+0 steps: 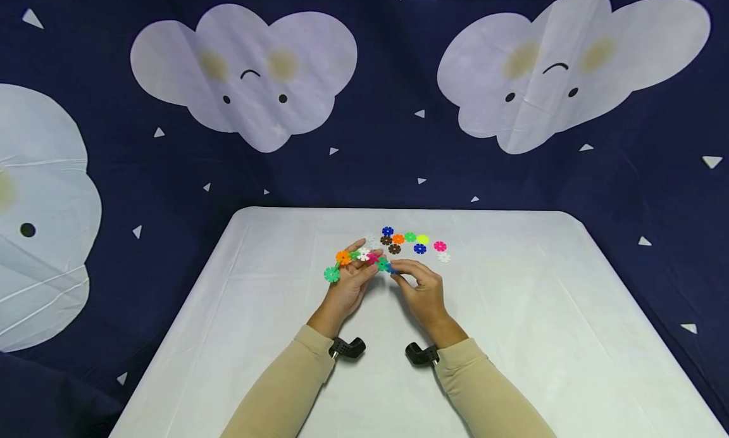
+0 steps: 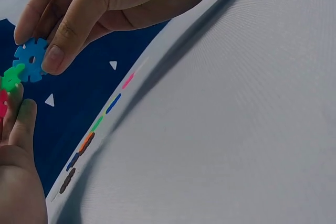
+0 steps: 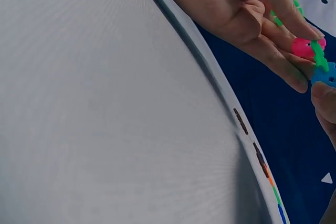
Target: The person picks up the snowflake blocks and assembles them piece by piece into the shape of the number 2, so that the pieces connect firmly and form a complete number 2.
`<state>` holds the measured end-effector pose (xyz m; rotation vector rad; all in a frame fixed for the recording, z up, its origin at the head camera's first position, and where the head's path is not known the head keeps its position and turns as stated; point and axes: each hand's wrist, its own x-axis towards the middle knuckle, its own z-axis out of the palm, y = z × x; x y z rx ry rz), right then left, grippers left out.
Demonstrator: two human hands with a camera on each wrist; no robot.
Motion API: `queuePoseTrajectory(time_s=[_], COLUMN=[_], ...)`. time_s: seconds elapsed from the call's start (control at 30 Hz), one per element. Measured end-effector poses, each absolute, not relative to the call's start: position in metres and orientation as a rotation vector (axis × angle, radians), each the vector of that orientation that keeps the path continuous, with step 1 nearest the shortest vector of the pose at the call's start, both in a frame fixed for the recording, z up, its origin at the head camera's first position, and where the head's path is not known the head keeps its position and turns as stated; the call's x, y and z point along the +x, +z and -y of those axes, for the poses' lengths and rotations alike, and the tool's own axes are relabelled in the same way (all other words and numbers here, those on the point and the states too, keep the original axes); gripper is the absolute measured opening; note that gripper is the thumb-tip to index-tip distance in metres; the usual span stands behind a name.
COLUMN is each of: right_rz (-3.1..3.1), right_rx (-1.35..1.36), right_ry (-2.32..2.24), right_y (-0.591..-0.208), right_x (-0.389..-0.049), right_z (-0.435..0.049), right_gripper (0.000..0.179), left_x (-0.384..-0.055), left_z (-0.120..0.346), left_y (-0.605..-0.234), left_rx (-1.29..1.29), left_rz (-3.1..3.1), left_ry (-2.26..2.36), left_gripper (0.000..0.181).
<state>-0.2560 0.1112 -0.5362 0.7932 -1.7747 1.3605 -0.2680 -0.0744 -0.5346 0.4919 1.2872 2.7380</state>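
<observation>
My left hand (image 1: pixel 346 291) holds a curved chain of interlocking plastic snowflake discs above the table. From its left end run a green disc (image 1: pixel 331 274), an orange disc (image 1: pixel 343 257), a small green one, a white disc (image 1: pixel 363 254), a pink disc (image 1: pixel 373 259) and another green disc (image 1: pixel 382 264). My right hand (image 1: pixel 428 294) pinches a blue disc (image 2: pixel 23 55) between thumb and fingers at the chain's right end. In the right wrist view the blue disc (image 3: pixel 321 73) meets the green disc's edge, with the left thumb and fingers on the green and pink part.
Loose discs lie flat beyond the hands: brown (image 1: pixel 394 249), orange (image 1: pixel 398 238), green (image 1: pixel 410 237), yellow (image 1: pixel 423 239), blue (image 1: pixel 419 249), pink (image 1: pixel 440 246) and white (image 1: pixel 444 257). The white-covered table (image 1: pixel 256 362) ends at a dark blue cloth (image 1: pixel 387 166) with clouds.
</observation>
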Motion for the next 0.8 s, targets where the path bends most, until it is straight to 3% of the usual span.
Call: queuePoseTrajectory(time_s=[0.23, 0.8], right_rz=[1.745, 1.78], right_rx=[0.767, 0.782], right_ry=[1.341, 1.335], right_y=[-0.5356, -0.5374], right_x=[-0.256, -0.256], right_z=[-0.1098, -0.1103], right_gripper=[0.034, 0.035], left_x=[-0.2684, -0.2669], left_z=[0.0717, 0.07], left_y=[-0.5355, -0.5342], left_rx=[0.58, 0.591], left_rz=[-1.33, -1.32], left_ry=[2.647, 2.655], left_gripper=[0.049, 0.053])
